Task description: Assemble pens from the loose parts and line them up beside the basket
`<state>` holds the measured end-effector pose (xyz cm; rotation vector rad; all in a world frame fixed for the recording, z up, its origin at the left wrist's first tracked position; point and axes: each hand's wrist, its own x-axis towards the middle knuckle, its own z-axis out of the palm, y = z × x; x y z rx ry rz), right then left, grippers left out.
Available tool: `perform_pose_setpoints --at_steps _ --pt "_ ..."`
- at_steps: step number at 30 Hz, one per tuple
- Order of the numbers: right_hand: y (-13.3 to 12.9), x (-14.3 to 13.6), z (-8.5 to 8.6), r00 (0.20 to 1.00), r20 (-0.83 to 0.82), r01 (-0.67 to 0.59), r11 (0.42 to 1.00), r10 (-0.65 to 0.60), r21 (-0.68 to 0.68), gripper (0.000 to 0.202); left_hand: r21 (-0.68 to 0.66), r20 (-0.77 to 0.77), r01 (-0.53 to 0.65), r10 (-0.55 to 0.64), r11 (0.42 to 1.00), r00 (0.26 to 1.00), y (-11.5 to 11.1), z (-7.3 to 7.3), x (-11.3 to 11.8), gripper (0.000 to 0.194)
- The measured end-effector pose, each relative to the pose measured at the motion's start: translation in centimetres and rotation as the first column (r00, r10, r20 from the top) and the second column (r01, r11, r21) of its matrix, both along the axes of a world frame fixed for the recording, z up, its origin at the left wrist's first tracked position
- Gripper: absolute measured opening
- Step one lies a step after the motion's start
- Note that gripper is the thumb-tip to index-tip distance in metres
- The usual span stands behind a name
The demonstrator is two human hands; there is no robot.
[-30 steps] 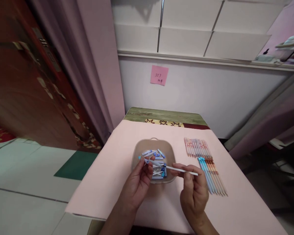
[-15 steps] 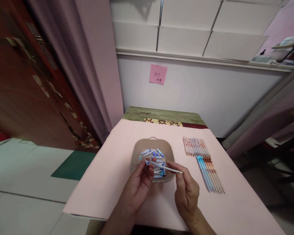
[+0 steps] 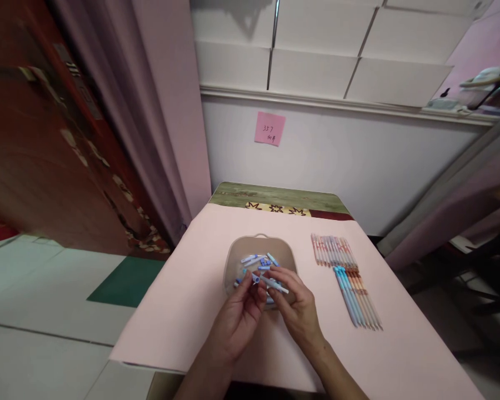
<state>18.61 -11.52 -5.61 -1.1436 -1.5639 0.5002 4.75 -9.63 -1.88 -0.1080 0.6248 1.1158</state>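
My left hand point(image 3: 242, 316) pinches a short blue hollow pen piece point(image 3: 255, 279), its open end facing right. Between the fingertips of my right hand point(image 3: 299, 311) is a slim pale pen part point(image 3: 274, 285) with a white end, slanting down to the right. The two pieces are close together; the left fingers partly hide whether they touch. Both hands are over the near part of a beige plastic basin point(image 3: 235, 250). Several loose blue and white pen pieces point(image 3: 254, 260) lie in it, some covered by my hands.
Right of the basin, a row of clear pens with reddish patterns point(image 3: 333, 251) lies on the pink table cover point(image 3: 183, 311). Nearer are blue pens point(image 3: 350, 297) and brown-and-beige pens point(image 3: 364, 300). Behind the table stands a wall with a pink note point(image 3: 269, 129).
My right hand has moved left, from the far end of the white tube to the pale pen part, and less white sticks out. My left hand keeps its blue piece, almost unmoved.
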Motion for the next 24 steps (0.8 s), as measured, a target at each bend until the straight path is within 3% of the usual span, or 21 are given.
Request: perform_pose_setpoints --at_steps 5,9,12,15,20,24 --pt "0.0 0.1 0.0 1.0 -0.022 0.014 0.999 -0.013 0.042 0.019 0.019 0.036 0.069 -0.07 0.997 0.997 -0.5 0.1 0.1 0.016" --pt "-0.7 0.6 1.5 0.984 -0.105 0.156 0.982 -0.146 0.102 0.016 0.045 0.0 0.124 -0.125 0.991 0.992 -0.8 -0.2 0.0 0.012" --pt "-1.4 1.3 2.8 0.967 -0.13 0.225 0.974 -0.218 0.036 0.015 0.046 -0.056 0.103 -0.101 0.994 0.993 -0.7 -0.5 -0.2 0.01" --pt "-2.1 1.8 3.7 0.971 0.061 0.236 0.97 -0.232 -0.066 0.015 0.044 -0.124 0.052 -0.047 0.998 0.991 -0.7 -0.6 -0.2 0.009" --pt "-2.7 1.8 3.5 0.899 0.405 0.149 0.986 -0.165 0.069 0.017 0.122 -0.206 0.009 0.016 0.992 0.978 -0.9 -0.8 -0.2 0.014" --pt "-2.6 1.6 3.0 0.862 0.472 0.154 0.983 -0.184 0.102 0.019 0.164 -0.275 -0.033 0.078 0.986 0.958 -1.0 -0.8 -0.1 0.018"
